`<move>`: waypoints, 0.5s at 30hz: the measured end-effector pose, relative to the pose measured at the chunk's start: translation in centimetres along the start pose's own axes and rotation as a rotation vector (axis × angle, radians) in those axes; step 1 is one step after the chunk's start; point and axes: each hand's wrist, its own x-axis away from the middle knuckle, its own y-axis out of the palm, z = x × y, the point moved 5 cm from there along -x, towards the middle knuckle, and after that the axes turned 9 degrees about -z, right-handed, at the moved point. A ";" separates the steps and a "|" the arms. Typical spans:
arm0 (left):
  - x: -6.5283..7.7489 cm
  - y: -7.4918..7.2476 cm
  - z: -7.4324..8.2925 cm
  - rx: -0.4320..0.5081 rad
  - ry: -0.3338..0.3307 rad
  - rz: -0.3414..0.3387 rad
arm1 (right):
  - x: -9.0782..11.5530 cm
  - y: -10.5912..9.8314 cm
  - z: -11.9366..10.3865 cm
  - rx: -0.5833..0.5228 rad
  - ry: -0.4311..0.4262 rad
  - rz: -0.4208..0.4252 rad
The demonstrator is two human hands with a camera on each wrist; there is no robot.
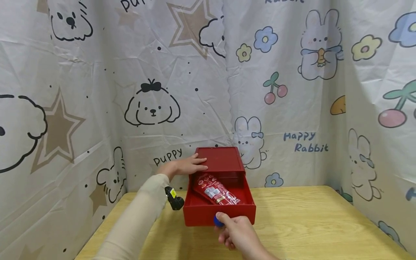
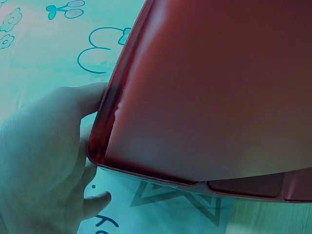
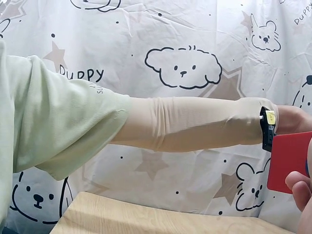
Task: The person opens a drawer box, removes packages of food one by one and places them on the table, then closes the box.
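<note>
A red box point(image 1: 219, 159) stands on the table with its drawer point(image 1: 198, 215) pulled out towards me. Inside the drawer a glossy red printed packet point(image 1: 217, 189) lies slanted, its rear end in the shade of the box. My left hand point(image 1: 186, 165) rests on the box's top left edge, fingers stretched over the top. The left wrist view shows that hand point(image 2: 46, 156) against the edge of the red box point(image 2: 209, 92). At the drawer's front, my right hand point(image 1: 238, 231) pinches a round blue knob point(image 1: 218, 221) between thumb and fingers.
The light wood table point(image 1: 292, 213) extends on both sides of the box. A printed curtain point(image 1: 201, 101) hangs behind and along both sides. A small black camera point(image 1: 174, 198) sits on my left wrist, beside the box.
</note>
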 end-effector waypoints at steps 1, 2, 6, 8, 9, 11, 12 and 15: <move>0.0 0.0 0.0 0.002 0.000 0.001 | 0.1 0.0 0.0 0.000 0.008 -0.003; 0.1 0.0 0.0 0.005 0.000 0.002 | 0.1 0.0 0.1 0.001 0.015 -0.004; 0.0 0.1 -0.1 -0.001 -0.005 0.008 | 0.2 0.0 0.2 0.022 0.031 -0.003; 0.0 0.1 -0.3 -0.003 -0.008 0.009 | 0.2 0.0 0.3 0.041 0.024 -0.001; -0.1 0.1 -0.4 -0.003 -0.007 0.011 | 0.3 0.0 0.3 0.050 0.018 0.000; 0.0 0.1 -0.5 -0.001 -0.004 0.012 | 0.3 0.0 0.4 0.069 0.001 -0.002; 0.0 0.1 -0.5 0.001 0.000 0.013 | 0.4 0.0 0.4 0.078 -0.008 -0.006; 0.0 0.1 -0.6 0.009 0.005 0.019 | 0.4 0.0 0.3 0.097 -0.028 -0.027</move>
